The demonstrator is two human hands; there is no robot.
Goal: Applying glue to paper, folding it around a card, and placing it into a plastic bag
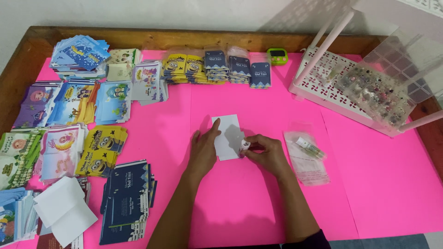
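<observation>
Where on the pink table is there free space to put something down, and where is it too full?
Free: the pink table right of the clear bags, below the white rack; also the strip between the white card and the dark card packs. Crowded: the left side, full of envelope stacks.

On the tabletop, card stacks lie left of the blank card, the plastic sleeve right, the timer behind.
</observation>
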